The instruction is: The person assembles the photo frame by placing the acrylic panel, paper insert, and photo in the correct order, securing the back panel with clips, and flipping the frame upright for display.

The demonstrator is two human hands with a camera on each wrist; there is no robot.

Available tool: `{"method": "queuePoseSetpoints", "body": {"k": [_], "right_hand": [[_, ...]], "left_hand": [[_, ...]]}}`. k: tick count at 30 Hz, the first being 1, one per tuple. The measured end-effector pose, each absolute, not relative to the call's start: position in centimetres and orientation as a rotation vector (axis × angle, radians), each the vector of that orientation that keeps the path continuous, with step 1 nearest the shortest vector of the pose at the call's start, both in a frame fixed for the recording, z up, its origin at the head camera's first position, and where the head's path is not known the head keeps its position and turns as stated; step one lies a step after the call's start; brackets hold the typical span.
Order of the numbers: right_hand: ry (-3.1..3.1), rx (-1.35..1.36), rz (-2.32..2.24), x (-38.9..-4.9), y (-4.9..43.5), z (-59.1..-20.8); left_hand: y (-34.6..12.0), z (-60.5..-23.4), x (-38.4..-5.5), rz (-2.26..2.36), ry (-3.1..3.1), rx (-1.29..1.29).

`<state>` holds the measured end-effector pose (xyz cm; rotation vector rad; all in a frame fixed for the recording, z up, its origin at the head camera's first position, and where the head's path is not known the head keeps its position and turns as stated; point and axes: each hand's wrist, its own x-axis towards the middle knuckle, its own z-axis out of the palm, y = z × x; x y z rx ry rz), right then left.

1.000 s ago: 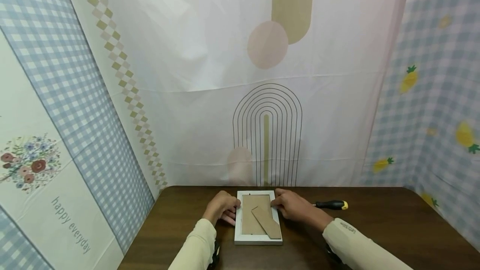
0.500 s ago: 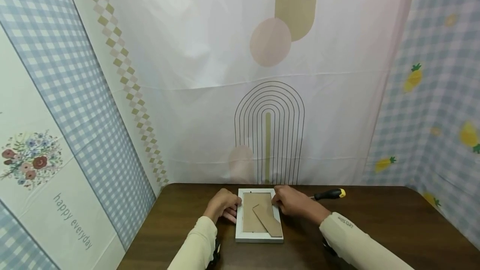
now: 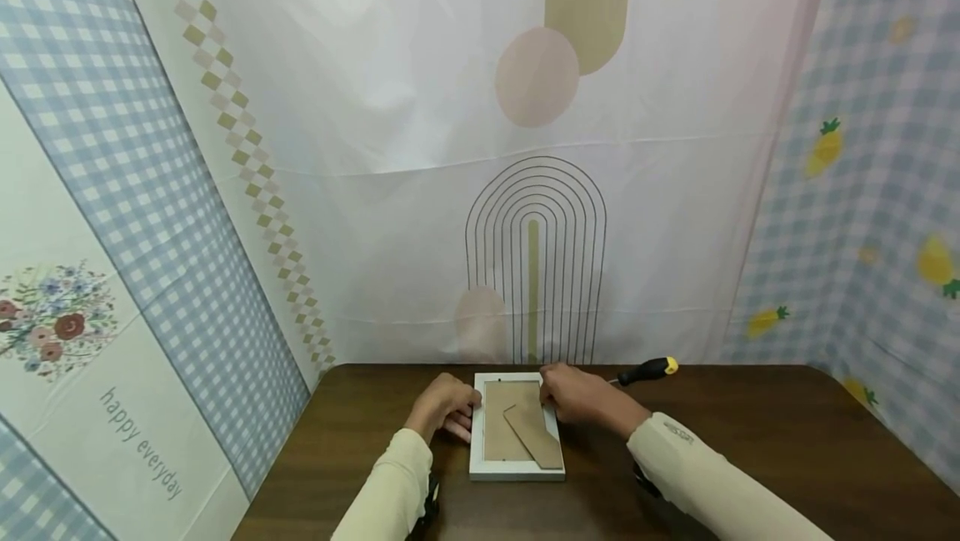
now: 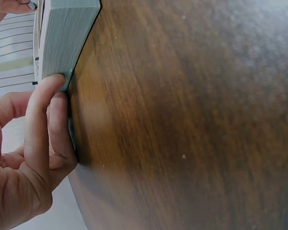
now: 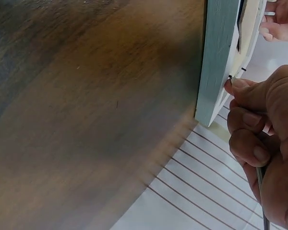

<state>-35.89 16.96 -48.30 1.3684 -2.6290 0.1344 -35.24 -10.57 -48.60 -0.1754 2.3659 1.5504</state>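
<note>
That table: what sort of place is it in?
Probably a makeshift indoor work corner: a wood-grain table, creased patterned sheets behind and beside it, and a screwdriver in use or ready near a frame.

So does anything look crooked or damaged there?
The cardboard leg lies slanted across the back of the white frame, its lower end overlapping the border, so it looks askew, though that may be its design. I see no spill or damage.
</note>
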Motion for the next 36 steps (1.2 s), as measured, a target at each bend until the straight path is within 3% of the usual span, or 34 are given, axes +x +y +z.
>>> {"method": "queuePoseSetpoints", "body": {"k": [27,36], "right_hand": [[-2.763,1.103,-0.021,-34.7,15.3,-48.3],[-2.566,1.283,0.042,-35.3,17.0,-49.5]], "left_hand": [[-10.8,-48.4,-35.6,1.550,2.356,-0.177],[-10.8,-48.6,-35.6,1.552,2.344,-0.178]]}}
